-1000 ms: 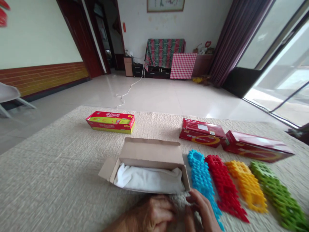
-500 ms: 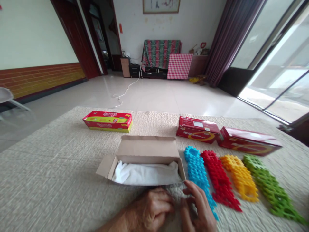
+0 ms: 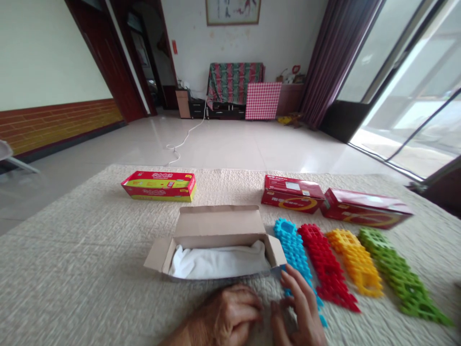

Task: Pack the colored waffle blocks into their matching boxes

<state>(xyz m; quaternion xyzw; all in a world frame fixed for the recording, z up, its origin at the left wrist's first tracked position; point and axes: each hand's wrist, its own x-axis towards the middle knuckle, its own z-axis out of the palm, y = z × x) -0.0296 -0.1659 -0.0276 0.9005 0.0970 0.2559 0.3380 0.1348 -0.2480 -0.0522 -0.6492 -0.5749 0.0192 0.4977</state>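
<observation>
An open cardboard box (image 3: 219, 221) lies on the cream cloth with its lid folded back and both end flaps spread out. Folded white fabric (image 3: 219, 261) fills its inside. Just in front of the box, my left hand (image 3: 230, 312) rests on the cloth with its fingers curled; whether anything is in them is hidden. My right hand (image 3: 297, 307) is beside the box's near right corner, fingers apart and holding nothing, close to the right flap (image 3: 276, 250). The blue strip of interlocking plastic pieces (image 3: 295, 250) runs partly behind my right fingers.
Red (image 3: 327, 269), yellow (image 3: 356, 262) and green (image 3: 399, 274) plastic strips lie to the right. A red-and-yellow box (image 3: 158, 186) stands at the back left. Two dark red boxes (image 3: 291, 193), (image 3: 365, 206) stand at the back right of the cloth-covered surface (image 3: 90, 250).
The box's right end flap now sticks outward, where before it did not show. My right hand has shifted slightly right. The whole view has moved a little.
</observation>
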